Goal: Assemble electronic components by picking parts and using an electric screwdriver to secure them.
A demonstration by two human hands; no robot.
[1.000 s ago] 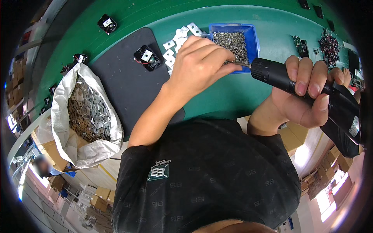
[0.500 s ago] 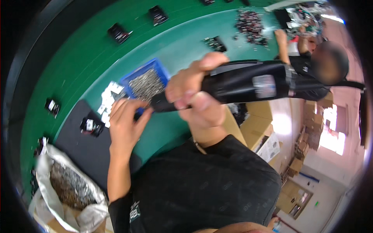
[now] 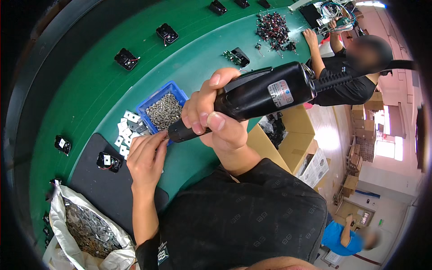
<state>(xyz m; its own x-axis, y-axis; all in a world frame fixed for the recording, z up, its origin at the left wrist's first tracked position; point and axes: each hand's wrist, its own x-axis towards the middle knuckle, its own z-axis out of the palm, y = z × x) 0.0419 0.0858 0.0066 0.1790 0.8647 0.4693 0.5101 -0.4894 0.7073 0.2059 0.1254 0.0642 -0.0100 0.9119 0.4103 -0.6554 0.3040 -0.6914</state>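
Note:
My right hand (image 3: 215, 114) is wrapped round a black electric screwdriver (image 3: 263, 92) with a cord at its back end. It is held slanted, with its tip toward the lower left. At that tip my left hand (image 3: 146, 155) has its fingers pinched together; whatever they hold is hidden. Just beyond the tip stands a blue bin (image 3: 180, 93) of small metal screws (image 3: 164, 110). White square pieces (image 3: 126, 132) lie beside the bin. Left of my left hand, a black plastic housing (image 3: 109, 161) with a white square piece in it rests on a dark mat (image 3: 90, 184).
A white sack (image 3: 58, 216) of small metal parts stands at the lower left. Black housings (image 3: 126, 58) sit along the green belt (image 3: 96, 74). Farther off are a pile of wired parts (image 3: 273, 31) and a co-worker (image 3: 346, 76). An open carton (image 3: 299, 130) is at my right.
The view has shifted a little. The screwdriver is now tilted more, its back end higher than its tip. My left fingers stay at the tip. A person in blue has appeared at lower right.

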